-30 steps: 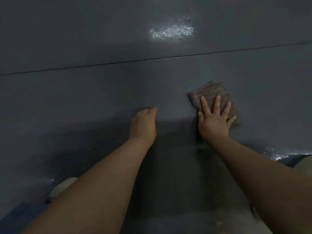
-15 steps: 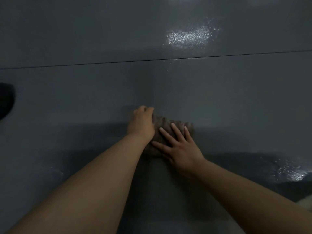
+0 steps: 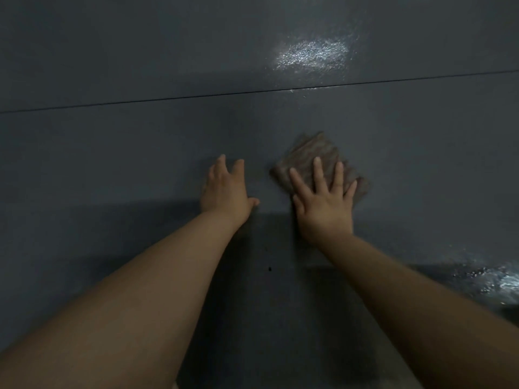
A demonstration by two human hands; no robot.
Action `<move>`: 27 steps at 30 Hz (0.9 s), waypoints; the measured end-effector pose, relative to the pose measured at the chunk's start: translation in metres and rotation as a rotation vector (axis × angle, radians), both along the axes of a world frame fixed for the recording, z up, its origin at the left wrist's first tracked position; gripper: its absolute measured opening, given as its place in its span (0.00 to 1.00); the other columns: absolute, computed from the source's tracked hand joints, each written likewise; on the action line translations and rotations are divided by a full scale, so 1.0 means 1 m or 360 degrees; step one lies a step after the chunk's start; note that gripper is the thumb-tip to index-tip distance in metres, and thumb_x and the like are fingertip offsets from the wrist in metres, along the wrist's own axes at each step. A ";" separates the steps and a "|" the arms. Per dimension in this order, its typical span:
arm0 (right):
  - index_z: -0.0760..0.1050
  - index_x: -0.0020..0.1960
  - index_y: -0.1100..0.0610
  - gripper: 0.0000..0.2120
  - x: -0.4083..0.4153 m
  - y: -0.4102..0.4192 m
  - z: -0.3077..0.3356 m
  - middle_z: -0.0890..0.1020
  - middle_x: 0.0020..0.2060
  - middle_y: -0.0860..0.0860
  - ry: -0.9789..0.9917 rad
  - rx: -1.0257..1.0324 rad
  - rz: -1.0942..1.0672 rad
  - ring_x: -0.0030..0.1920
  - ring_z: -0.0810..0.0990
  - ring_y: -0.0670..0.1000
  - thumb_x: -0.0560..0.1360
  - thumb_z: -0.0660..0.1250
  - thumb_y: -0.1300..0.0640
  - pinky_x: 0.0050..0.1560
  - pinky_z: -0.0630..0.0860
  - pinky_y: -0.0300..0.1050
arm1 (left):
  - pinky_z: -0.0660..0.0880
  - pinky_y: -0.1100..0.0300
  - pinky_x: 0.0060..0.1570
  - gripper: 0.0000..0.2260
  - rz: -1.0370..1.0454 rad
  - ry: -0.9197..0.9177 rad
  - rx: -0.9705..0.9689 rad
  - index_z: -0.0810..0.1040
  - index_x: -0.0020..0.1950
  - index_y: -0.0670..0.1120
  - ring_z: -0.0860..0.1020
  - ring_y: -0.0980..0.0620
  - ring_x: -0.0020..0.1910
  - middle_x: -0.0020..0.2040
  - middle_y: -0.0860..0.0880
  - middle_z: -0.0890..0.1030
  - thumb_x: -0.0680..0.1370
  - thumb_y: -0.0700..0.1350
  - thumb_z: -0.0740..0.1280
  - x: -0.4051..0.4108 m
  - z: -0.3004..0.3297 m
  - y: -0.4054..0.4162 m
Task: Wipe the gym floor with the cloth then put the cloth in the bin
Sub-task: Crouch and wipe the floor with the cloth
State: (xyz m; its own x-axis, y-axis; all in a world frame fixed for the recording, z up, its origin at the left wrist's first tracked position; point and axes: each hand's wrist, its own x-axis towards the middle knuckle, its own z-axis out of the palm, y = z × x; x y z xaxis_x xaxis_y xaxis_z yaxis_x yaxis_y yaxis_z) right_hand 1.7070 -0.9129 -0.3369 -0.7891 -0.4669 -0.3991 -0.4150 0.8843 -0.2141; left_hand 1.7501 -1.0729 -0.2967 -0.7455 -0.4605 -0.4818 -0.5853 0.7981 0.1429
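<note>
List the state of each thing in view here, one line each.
cloth: folded, flat on the floor, under the right hand's fingers
right hand: fingers straight and spread, pressing the cloth
left hand: fingers relaxed, on bare floor, apart from the cloth
floor: dark grey, glossy patches, one seam line

Place: we took it for a gym hall | Evidence: we saw a wide dark grey floor [image 3: 140, 164] with a speckled sheen | a straight seam [image 3: 168, 99] ran across it | a ceiling light's glare [image 3: 311, 55] lay on it
</note>
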 end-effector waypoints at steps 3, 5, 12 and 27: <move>0.65 0.71 0.40 0.25 0.058 -0.003 -0.004 0.65 0.73 0.55 0.0067 -0.0063 0.0382 0.72 0.57 0.68 0.75 0.48 0.40 0.66 0.49 0.71 | 0.61 0.52 0.68 0.20 0.0047 0.0255 0.0004 0.69 0.66 0.43 0.60 0.43 0.71 0.73 0.43 0.60 0.77 0.47 0.67 0.011 -0.002 -0.012; 0.70 0.67 0.40 0.23 0.085 -0.003 -0.004 0.71 0.69 0.54 0.0066 -0.0056 0.0613 0.70 0.63 0.67 0.75 0.51 0.41 0.67 0.56 0.72 | 0.65 0.53 0.63 0.11 0.0104 0.0335 0.0050 0.76 0.54 0.40 0.66 0.44 0.66 0.65 0.44 0.69 0.78 0.48 0.65 0.016 -0.001 -0.018; 0.69 0.68 0.40 0.25 0.029 -0.005 -0.005 0.70 0.70 0.55 0.0061 0.0034 0.0813 0.68 0.66 0.68 0.73 0.49 0.41 0.62 0.59 0.72 | 0.61 0.50 0.70 0.22 0.0075 0.0206 0.0231 0.68 0.70 0.46 0.56 0.44 0.72 0.74 0.45 0.56 0.76 0.35 0.61 0.020 -0.002 -0.029; 0.68 0.70 0.42 0.25 0.043 -0.015 -0.005 0.68 0.71 0.56 0.0143 -0.0006 0.0696 0.69 0.64 0.69 0.74 0.50 0.43 0.64 0.55 0.69 | 0.48 0.44 0.73 0.57 -0.0233 -0.0532 -0.0119 0.39 0.77 0.52 0.40 0.37 0.76 0.76 0.38 0.35 0.64 0.56 0.78 0.023 0.004 -0.054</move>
State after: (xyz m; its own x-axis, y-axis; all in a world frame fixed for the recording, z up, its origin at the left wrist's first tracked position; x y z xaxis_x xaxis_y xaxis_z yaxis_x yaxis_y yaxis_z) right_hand 1.7500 -0.9281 -0.3422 -0.5483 -0.7658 -0.3360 -0.7670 0.6207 -0.1629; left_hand 1.7730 -1.1266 -0.2925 -0.6132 -0.4035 -0.6791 -0.4685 0.8779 -0.0986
